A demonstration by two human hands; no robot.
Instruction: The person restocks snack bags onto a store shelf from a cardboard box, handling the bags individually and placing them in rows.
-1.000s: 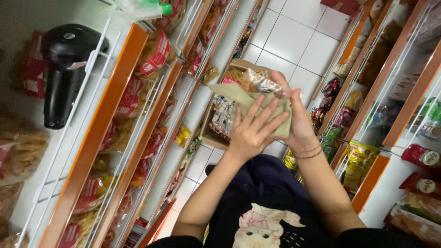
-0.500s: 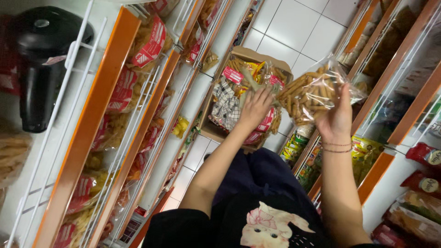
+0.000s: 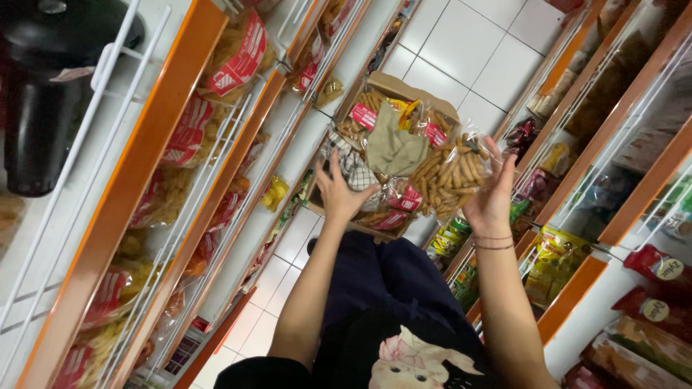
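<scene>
Right hand: the right hand (image 3: 491, 198) is raised with fingers spread and curled around the right side of a clear bag of stick snacks (image 3: 453, 173), gripping it from beside and below.
Left hand: the left hand (image 3: 339, 191) is open, fingers splayed, palm pressed onto the packets inside the cardboard box (image 3: 404, 90); it grips nothing.
Bag position: the bag sits above the box's right half, touching the olive-green cloth (image 3: 393, 148) that lies over the packets.
Direction from hands: the bag lies directly in the right hand and off to the right of the left hand, with the cloth between them.
Nearer hand: the right, already on the bag; the left is near but apart from it.
Long axis: the bag runs roughly from lower left to upper right in the head view, and its sticks lie mostly along the same slant.
Box: it rests low between the two shelf rows, above the person's lap, its open top facing the camera.
Surroundings: orange-edged shelves (image 3: 130, 180) of bagged snacks on the left, more packets on the right shelves (image 3: 598, 238), white floor tiles (image 3: 476, 50) beyond.
</scene>
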